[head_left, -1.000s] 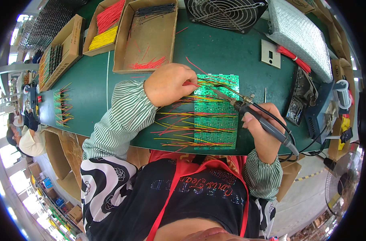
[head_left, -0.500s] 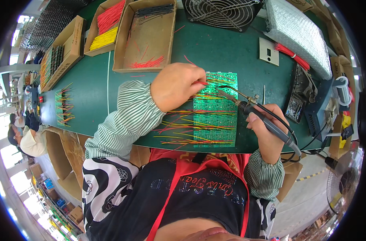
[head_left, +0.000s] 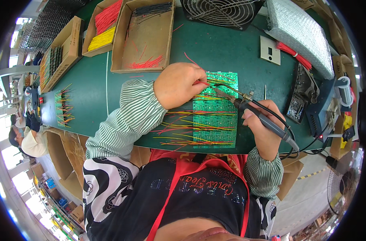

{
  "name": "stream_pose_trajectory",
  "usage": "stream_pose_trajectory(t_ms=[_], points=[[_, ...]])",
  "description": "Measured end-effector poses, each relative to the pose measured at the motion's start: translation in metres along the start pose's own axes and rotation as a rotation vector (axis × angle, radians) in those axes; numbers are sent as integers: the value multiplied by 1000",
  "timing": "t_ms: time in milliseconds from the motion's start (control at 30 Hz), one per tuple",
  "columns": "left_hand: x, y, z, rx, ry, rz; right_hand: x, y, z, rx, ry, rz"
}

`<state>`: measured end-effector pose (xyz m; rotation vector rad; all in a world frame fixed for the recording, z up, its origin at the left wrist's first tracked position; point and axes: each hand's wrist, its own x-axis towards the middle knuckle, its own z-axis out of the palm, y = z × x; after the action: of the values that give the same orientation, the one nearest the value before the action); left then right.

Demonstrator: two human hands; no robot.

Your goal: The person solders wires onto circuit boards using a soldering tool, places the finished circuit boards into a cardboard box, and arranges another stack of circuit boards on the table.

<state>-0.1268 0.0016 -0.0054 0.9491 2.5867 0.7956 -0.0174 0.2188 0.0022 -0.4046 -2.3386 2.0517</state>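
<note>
A green circuit board panel (head_left: pixel 213 120) lies on the bench, with rows of red, yellow and black wires (head_left: pixel 179 125) reaching out past its left side. My left hand (head_left: pixel 180 85) is closed in a pinch on a red wire (head_left: pixel 204 83) over the panel's upper left part. In my right hand (head_left: pixel 266 129) is a grey soldering iron (head_left: pixel 265 121), its tip pointing up and left, close to the end of that wire. A thin black curved tube (head_left: pixel 228 86) runs along the iron to the tip. Whether the tip touches the board I cannot tell.
Cardboard boxes of red and yellow wires (head_left: pixel 101 39) and loose wires (head_left: pixel 148 62) stand at the back left. A fan (head_left: pixel 221 12) is behind the panel. At right are a metal plate (head_left: pixel 270 50), a red wire bundle (head_left: pixel 294 55), a black tray (head_left: pixel 297 94) and a solder spool (head_left: pixel 344 90).
The soldering iron and my right hand have shifted slightly left, bringing the tip nearer to the pinched red wire. My left hand has moved a little to the right, still pinching.
</note>
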Motion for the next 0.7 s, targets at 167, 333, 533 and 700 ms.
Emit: stream_pose_trajectory(t_ms=[167, 333, 533, 700], points=[[1, -3, 2, 24, -1, 21, 0, 2, -3, 17, 11, -13], [0, 0, 1, 44, 19, 35, -4, -5, -9, 9, 45, 2], [0, 10, -12, 79, 153, 74, -7, -8, -18, 10, 59, 20], [10, 9, 10, 23, 84, 149, -6, -4, -20, 31, 71, -2]])
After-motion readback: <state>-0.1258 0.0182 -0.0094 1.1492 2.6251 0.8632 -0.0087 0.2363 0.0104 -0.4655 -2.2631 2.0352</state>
